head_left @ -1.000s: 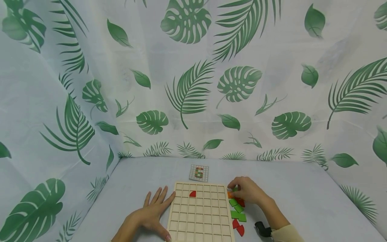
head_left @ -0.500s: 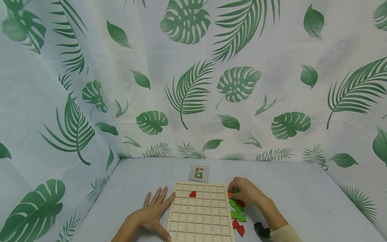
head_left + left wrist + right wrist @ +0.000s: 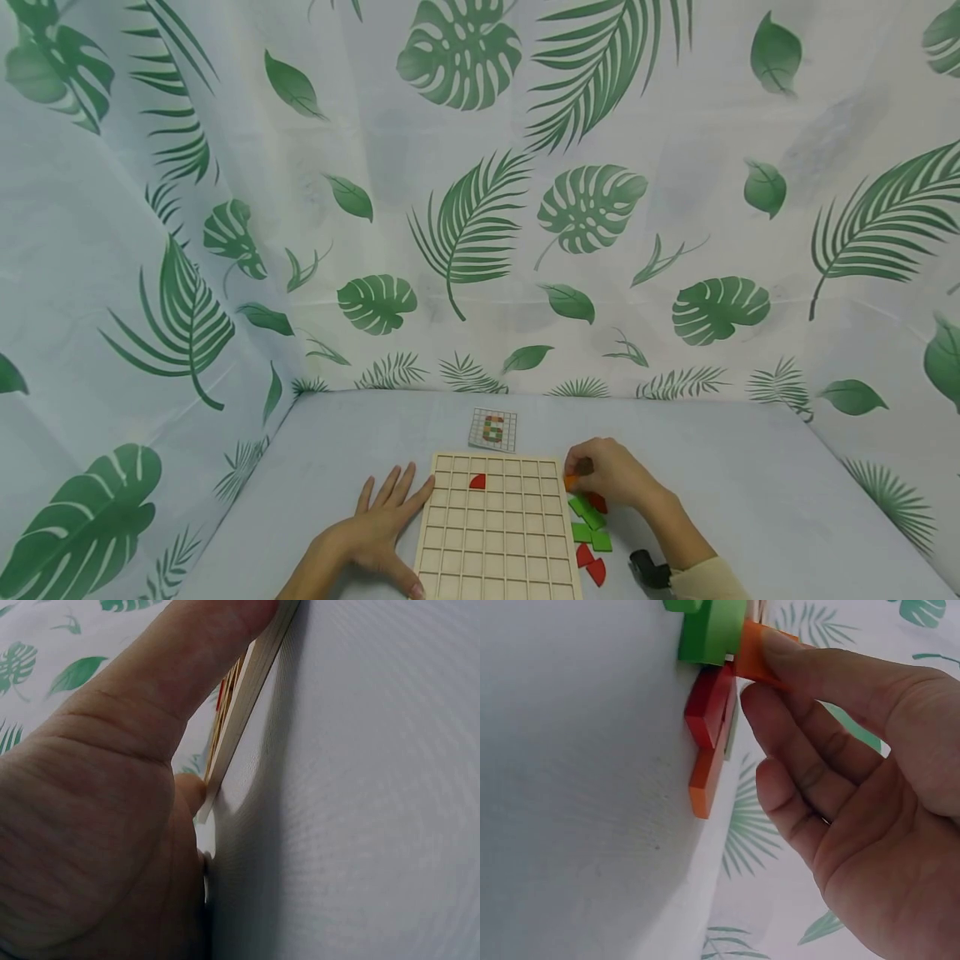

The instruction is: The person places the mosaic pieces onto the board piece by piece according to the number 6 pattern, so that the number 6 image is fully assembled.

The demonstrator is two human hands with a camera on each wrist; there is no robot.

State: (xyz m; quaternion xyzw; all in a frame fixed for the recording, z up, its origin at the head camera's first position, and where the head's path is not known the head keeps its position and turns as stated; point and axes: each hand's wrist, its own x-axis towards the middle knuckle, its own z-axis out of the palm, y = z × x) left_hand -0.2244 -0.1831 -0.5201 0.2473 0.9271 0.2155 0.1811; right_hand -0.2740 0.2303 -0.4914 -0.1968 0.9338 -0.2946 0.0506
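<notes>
In the head view a wooden grid board (image 3: 495,525) lies on the table, with one red quarter-round tile (image 3: 478,482) in a cell of its upper rows. My left hand (image 3: 375,529) is spread along the board's left edge, its thumb and index fingertip touching the edge. Beyond the board's right edge, my right hand (image 3: 615,473) pinches an orange tile (image 3: 754,654) between thumb and fingers. Close by lie green tiles (image 3: 588,511), a red tile (image 3: 711,705) and another orange tile (image 3: 706,780). The right hand hides part of this pile in the head view.
A small card (image 3: 493,429) with a coloured figure 6 on a grid lies behind the board. Further green tiles (image 3: 592,536) and red quarter-round tiles (image 3: 591,565) lie along the board's right side. A black object (image 3: 650,570) is at the right wrist. Leaf-print cloth (image 3: 480,208) surrounds the table.
My right hand has shifted only slightly over the pile. A green tile seen between its fingers earlier is now out of sight in the head view. My left hand has stayed put.
</notes>
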